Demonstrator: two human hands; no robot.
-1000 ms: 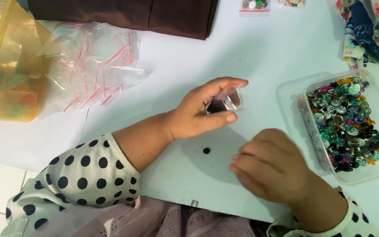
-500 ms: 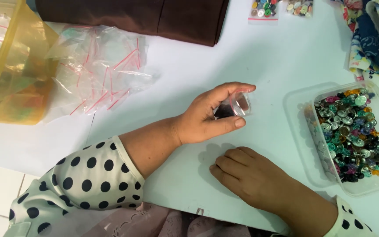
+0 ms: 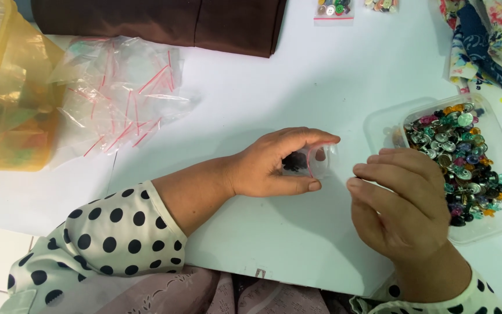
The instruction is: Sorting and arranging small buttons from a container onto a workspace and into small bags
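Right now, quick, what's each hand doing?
Left hand: closed on a small clear bag with dark buttons inside.
Right hand: fingers curled beside the bag; whether it holds anything cannot be told.

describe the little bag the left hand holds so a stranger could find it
On the white table, left of the clear plastic tray of mixed buttons, the left hand pinches a small clear zip bag. Unlike the empty bags piled upper left, it holds dark buttons.

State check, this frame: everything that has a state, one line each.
small zip bag: held open, dark buttons inside
left hand: pinching the small zip bag
right hand: fingers curled, beside the bag's mouth
button tray: uncovered, full
yellow bin: tipped sideways
spare zip bags: empty, heaped
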